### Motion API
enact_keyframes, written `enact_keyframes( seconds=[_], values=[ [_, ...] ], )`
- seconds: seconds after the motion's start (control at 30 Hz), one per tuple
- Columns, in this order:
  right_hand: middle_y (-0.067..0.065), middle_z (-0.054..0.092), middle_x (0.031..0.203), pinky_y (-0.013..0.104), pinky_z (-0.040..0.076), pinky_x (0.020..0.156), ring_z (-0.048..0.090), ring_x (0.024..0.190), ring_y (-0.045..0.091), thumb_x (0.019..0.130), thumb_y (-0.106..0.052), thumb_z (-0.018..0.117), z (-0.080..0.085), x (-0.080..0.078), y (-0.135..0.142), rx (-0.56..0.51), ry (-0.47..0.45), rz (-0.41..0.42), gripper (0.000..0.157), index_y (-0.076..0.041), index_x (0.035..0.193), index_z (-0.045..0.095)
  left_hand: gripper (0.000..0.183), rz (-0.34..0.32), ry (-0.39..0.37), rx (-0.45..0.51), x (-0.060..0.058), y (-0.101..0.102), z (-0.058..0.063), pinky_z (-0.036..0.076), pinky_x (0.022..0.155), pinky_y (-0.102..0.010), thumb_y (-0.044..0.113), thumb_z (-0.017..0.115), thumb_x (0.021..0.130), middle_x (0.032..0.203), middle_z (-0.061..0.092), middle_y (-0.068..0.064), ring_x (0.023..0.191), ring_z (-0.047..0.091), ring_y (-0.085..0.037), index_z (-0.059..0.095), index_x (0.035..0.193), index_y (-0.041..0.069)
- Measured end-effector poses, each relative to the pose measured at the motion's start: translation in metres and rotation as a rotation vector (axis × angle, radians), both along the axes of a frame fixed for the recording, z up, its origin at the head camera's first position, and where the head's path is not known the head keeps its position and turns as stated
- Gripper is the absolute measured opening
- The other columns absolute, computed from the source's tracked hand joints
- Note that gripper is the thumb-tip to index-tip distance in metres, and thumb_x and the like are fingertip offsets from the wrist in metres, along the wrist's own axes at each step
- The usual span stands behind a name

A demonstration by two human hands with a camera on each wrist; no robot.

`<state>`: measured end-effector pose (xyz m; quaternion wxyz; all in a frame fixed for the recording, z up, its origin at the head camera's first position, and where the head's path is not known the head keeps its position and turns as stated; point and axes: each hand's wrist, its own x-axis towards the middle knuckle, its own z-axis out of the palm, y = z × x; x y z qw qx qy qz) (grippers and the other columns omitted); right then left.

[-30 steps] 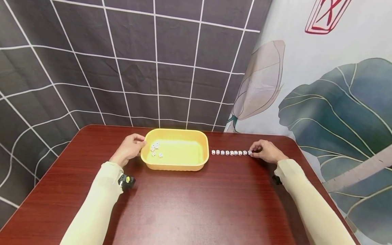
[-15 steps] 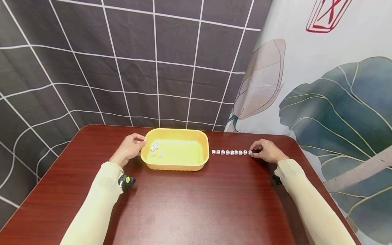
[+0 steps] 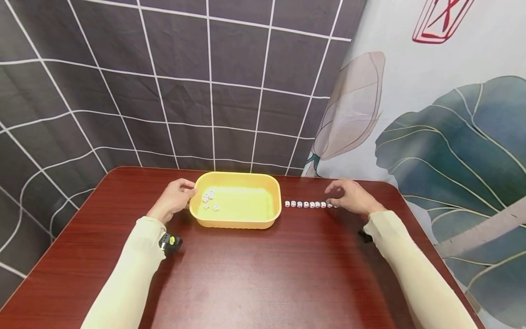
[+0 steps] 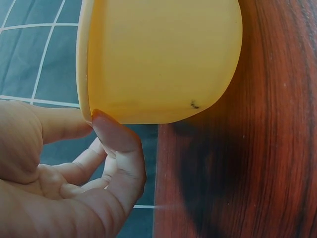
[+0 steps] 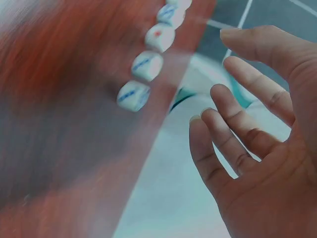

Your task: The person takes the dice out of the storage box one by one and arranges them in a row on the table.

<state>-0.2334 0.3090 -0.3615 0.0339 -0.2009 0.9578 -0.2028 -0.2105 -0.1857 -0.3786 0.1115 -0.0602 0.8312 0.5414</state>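
Observation:
My left hand [image 3: 174, 200] pinches the left rim of a yellow plastic basin [image 3: 236, 225] between thumb and finger, which the left wrist view shows close up on the basin's wall [image 4: 163, 59]. Several white dice [image 3: 206, 206] lie in the basin's left part. To its right, a straight row of several dice [image 3: 306, 204] runs across the table. Over the right end of that row hovers my right hand [image 3: 354, 197], partly hiding the last dice. Its fingers are spread and hold nothing; the right wrist view has them apart from the end die [image 5: 133, 96].
The dark red wooden table [image 3: 255, 274] reaches back to a grey curtain [image 3: 172, 91] with white grid lines. A white cloth [image 3: 411, 91] with leaf patterns hangs along the right side.
My right hand has let go of the end die, lifted, and shifted slightly left, its fingers now spread. The left hand and the basin have stayed in place.

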Motion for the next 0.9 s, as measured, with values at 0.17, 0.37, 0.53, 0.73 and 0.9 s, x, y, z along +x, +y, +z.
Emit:
enact_keyframes(
  seconds=[0.17, 0.37, 0.53, 0.73, 0.9],
  values=[
    [0.011, 0.068, 0.11, 0.053, 0.05, 0.094, 0.062, 0.107, 0.033, 0.088, -0.016, 0.078, 0.007, 0.0, -0.021, -0.035, 0.039, 0.055, 0.024, -0.006, 0.109, 0.072, 0.038, 0.0, 0.001, 0.006, 0.0, 0.0, 0.0, 0.057, 0.07, -0.022, 0.011, 0.05, 0.105, 0.115, 0.06, -0.022, 0.083, 0.063, -0.013, 0.045, 0.136, -0.01],
    [0.012, 0.067, 0.111, 0.052, 0.05, 0.095, 0.061, 0.107, 0.032, 0.088, -0.016, 0.079, 0.015, 0.001, -0.049, -0.093, 0.026, 0.074, 0.024, -0.009, 0.11, 0.072, 0.038, -0.003, 0.002, 0.005, 0.0, 0.001, -0.001, 0.057, 0.071, -0.022, 0.011, 0.049, 0.105, 0.116, 0.06, -0.023, 0.083, 0.063, -0.013, 0.045, 0.136, -0.01],
    [0.011, 0.067, 0.11, 0.046, 0.051, 0.091, 0.061, 0.105, 0.027, 0.087, -0.018, 0.08, 0.019, 0.001, -0.072, -0.129, 0.013, 0.093, 0.025, -0.011, 0.11, 0.073, 0.038, -0.003, 0.004, 0.01, 0.001, 0.001, 0.0, 0.057, 0.069, -0.022, 0.011, 0.05, 0.105, 0.113, 0.06, -0.022, 0.081, 0.063, -0.012, 0.045, 0.136, -0.01],
    [0.009, 0.068, 0.11, 0.042, 0.056, 0.089, 0.062, 0.106, 0.025, 0.088, -0.019, 0.08, 0.021, -0.003, -0.101, -0.151, 0.015, 0.162, 0.027, -0.008, 0.111, 0.072, 0.038, -0.003, 0.011, 0.032, 0.003, 0.001, 0.002, 0.057, 0.067, -0.023, 0.01, 0.051, 0.105, 0.107, 0.06, -0.018, 0.08, 0.062, -0.011, 0.045, 0.135, -0.012],
    [0.012, 0.067, 0.113, 0.04, 0.058, 0.087, 0.061, 0.108, 0.027, 0.088, -0.017, 0.08, 0.024, -0.003, -0.127, -0.176, -0.016, 0.184, 0.026, -0.007, 0.111, 0.072, 0.037, -0.002, 0.008, 0.028, 0.002, 0.001, 0.002, 0.057, 0.068, -0.022, 0.011, 0.051, 0.105, 0.11, 0.06, -0.02, 0.083, 0.063, -0.012, 0.045, 0.135, -0.011]
  ],
)
